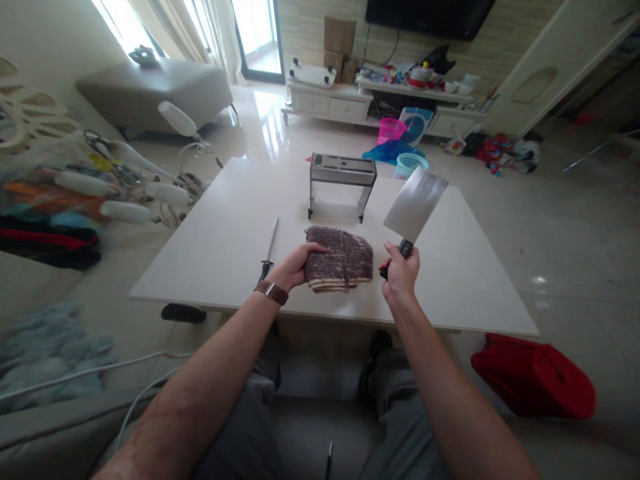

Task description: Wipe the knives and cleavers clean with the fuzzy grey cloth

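In the head view, my right hand (401,272) is closed around the black handle of a cleaver (417,205), whose broad blade points up and away from me. My left hand (296,264) grips the left side of a folded brown cloth (340,257), thumb on top and fingers hidden beneath. The cloth's layered pale edge faces me above the white table (440,293). Left of it lies a honing steel (273,240) with a black handle, partly behind my left wrist. Beyond the cloth stands a grey and black knife block (343,170) with an open, see-through lower part.
A turquoise basket (411,162) and a pink basket (391,130) stand past the table's far edge. A lamp with white shades (127,212) is at left. On the floor at right lies a red bag-like item (535,377). A slim rod (329,460) rests between my legs.
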The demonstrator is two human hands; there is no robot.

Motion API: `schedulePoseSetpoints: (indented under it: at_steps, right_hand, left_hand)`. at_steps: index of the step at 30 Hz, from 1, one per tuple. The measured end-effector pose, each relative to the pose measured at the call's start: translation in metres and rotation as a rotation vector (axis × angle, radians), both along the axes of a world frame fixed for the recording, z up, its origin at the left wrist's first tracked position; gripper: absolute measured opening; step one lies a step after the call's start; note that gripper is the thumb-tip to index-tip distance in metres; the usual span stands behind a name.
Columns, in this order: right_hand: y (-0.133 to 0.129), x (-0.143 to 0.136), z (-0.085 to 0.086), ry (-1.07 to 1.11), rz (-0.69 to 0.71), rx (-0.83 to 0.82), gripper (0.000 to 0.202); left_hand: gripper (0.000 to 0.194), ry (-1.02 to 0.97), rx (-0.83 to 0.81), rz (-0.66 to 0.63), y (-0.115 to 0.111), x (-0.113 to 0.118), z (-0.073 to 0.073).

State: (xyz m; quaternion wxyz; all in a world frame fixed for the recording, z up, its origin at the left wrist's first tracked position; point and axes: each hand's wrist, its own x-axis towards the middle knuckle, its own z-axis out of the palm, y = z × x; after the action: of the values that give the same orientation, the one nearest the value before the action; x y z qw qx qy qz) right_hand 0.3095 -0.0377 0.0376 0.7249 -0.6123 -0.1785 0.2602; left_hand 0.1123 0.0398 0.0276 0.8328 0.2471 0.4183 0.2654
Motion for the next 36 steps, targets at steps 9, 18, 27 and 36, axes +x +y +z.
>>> schedulePoseSetpoints:
  at_steps: [9, 18, 27, 36]
  right_hand:
    - [-0.003, -0.003, 0.006, -0.033, 0.055, 0.0, 0.036]
    - [-0.005, 0.001, 0.007, -0.121, 0.117, 0.006, 0.022]
    - [-0.019, 0.019, 0.004, -0.332, 0.009, -0.035, 0.043]
    - [-0.034, 0.04, 0.024, -0.489, 0.008, -0.116, 0.044]
  left_hand:
    - [0.09, 0.7, 0.466, -0.07, 0.0, -0.007, -0.03]
    - [0.065, 1.042, 0.795, -0.485, -0.006, -0.001, -0.029]
    - [0.043, 1.127, 0.945, -0.533, -0.02, -0.002, -0.018]
    - [0.042, 1.334, 0.961, -0.384, -0.019, -0.052, 0.0]
